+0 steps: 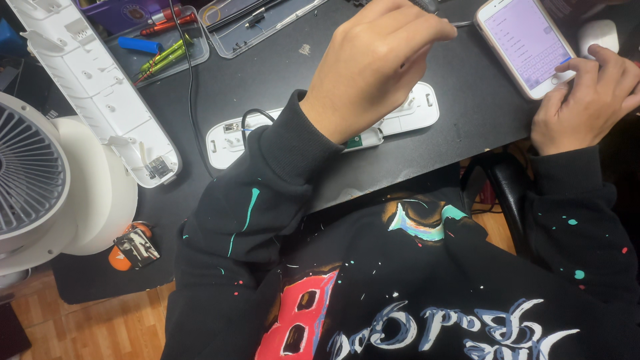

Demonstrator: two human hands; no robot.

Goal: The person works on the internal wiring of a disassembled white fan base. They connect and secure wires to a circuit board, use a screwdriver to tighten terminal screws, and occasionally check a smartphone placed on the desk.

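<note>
While the left hand (pixel 373 67) hangs curled over the white plastic panel (pixel 400 120), its fingers pinch a thin metal tool (pixel 461 24) whose tip pokes out toward 2 o'clock (the grip end is hidden inside the fist). That panel lies flat on the black desk mat (pixel 280 73) near its front edge, at about 12 o'clock from the person's chest, with a black cable (pixel 250 120) looping onto its left end and a small green circuit piece (pixel 353 141) showing under the wrist. At 2 o'clock the right hand (pixel 587 100) rests against the lower corner of a smartphone (pixel 527 43) with a lit screen, thumb laid on its bottom edge; whether it grips the phone or only steadies it, cannot tell. Farther out at 10 o'clock sits a long white housing (pixel 93 87), tilted, and behind it a clear tray (pixel 160 50) of small screwdrivers. At 9 o'clock, a white fan (pixel 40 180).
</note>
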